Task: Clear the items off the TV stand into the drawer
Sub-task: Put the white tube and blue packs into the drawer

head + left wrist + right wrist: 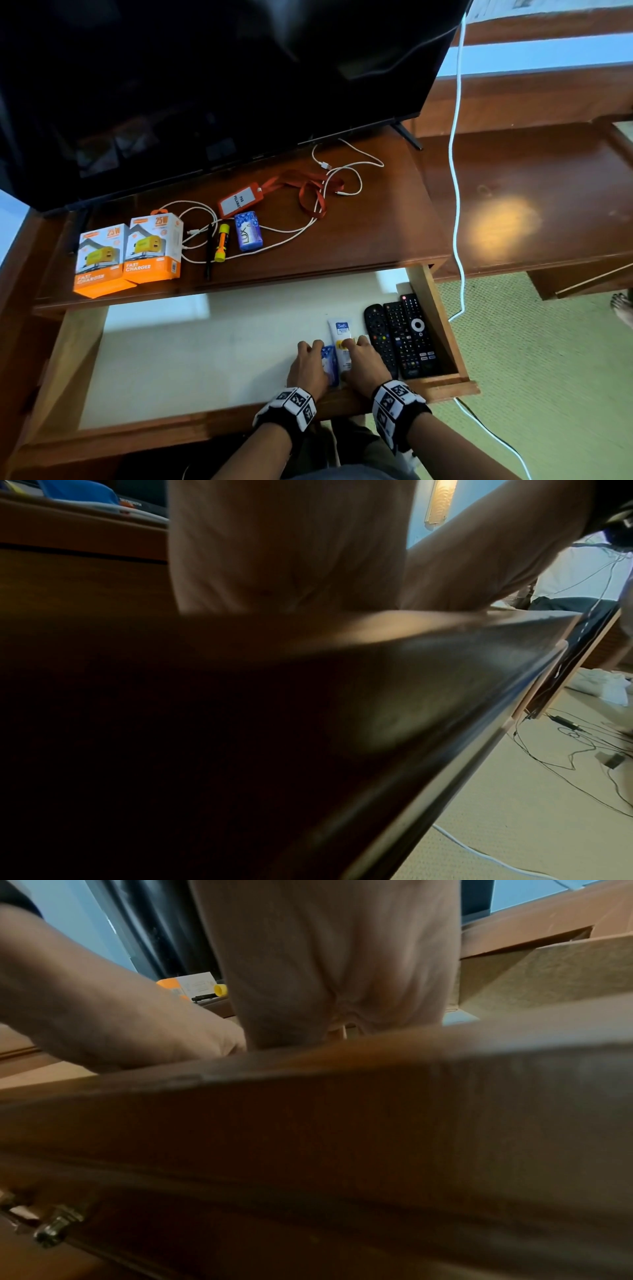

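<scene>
My left hand [308,366] and right hand [363,363] press a white tube [340,337] and blue packet [329,365] onto the drawer [205,346] floor, fingers loosely curled over them. The soap bar [248,230] lies up-left on the desk [370,219], nearer my left hand, long axis pointing away.

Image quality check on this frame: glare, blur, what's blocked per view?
Head: sharp, wide-angle bend at the edges, a warm glare patch on the side table, reflections in the TV screen. Left wrist: dark and blurred, drawer front fills most of it. Right wrist: soft, wood and the right hand block the view.
</scene>
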